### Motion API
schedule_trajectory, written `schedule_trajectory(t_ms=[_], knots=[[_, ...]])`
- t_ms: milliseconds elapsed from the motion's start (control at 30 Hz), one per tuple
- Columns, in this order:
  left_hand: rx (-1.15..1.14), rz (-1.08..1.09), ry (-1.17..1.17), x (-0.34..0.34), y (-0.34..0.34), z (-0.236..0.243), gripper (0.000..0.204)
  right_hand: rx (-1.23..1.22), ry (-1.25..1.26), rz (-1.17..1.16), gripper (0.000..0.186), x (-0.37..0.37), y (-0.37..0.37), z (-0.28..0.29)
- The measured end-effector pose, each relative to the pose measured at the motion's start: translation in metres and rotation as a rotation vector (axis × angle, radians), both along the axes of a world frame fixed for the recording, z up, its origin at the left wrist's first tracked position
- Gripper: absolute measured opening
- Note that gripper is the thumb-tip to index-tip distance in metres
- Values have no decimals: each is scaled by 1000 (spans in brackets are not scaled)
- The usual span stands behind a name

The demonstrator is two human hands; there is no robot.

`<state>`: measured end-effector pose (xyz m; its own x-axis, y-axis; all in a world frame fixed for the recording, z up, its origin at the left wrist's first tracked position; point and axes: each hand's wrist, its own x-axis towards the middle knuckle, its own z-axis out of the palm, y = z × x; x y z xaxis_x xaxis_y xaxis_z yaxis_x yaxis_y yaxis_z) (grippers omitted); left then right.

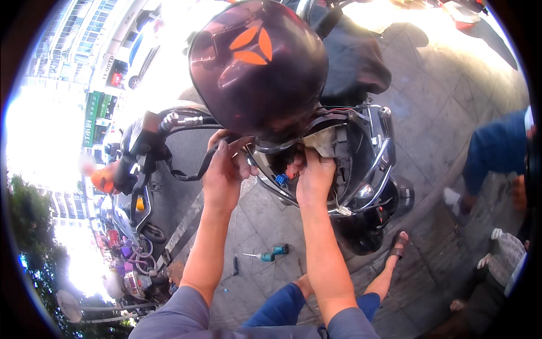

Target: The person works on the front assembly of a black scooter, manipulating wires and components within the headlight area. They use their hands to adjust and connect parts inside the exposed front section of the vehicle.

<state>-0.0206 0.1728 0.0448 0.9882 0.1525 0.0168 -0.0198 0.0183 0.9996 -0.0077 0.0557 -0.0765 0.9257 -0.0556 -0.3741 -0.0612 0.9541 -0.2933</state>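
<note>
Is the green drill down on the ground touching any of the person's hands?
Apart. The head view shows the green drill lying on the pavement far below, while the left hand and right hand are both up at the scooter.

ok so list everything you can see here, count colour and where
helmet: 1, dark glossy with orange leaf marks, top centre, above the hands
scooter: 1, black, its rear body open, centre right
blue connector: 1, blue, inside the open body between the hands
white connector: 1, white, on a wire below the right hand
drill: 1, teal and black, on the paving below
black tool: 1, black, on the paving left of the drill
other scooters: several, mixed colours, parked at left
bystanders: at least 2, blue and pale trousers, right edge
left hand: 1, gripping a black strap
right hand: 1, fingers in the open body
</note>
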Motion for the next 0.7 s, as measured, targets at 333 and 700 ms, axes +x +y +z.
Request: schedule_trajectory(t_ms=[333,700], knots=[[390,-281,141,19,13,6,75,115,100,-49,6,1,4,13],[371,-436,-2,33,44,-16,64,853,110,-38,17,0,2,-1]])
